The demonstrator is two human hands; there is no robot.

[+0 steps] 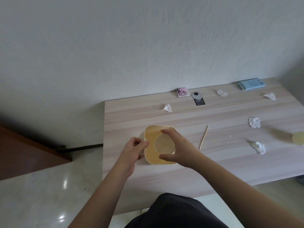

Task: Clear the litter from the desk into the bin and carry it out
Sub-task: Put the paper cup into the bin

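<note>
A yellow bin [151,145] with rounded corners stands on the bench [213,162] near its left edge, seen from above. The left hand [131,150] grips the bin's left rim, fingers closed on it. The right hand [179,148] is spread over the bin's mouth, holding a round pale disc [164,143] between thumb and fingertips. Litter lies scattered to the right: a thin stick [204,137] just beside the right hand, five crumpled tissues [254,122] across the bench, and another pale disc [298,137] at the far right edge. A blue box [250,84] and a pink packet [182,92] sit along the wall.
</note>
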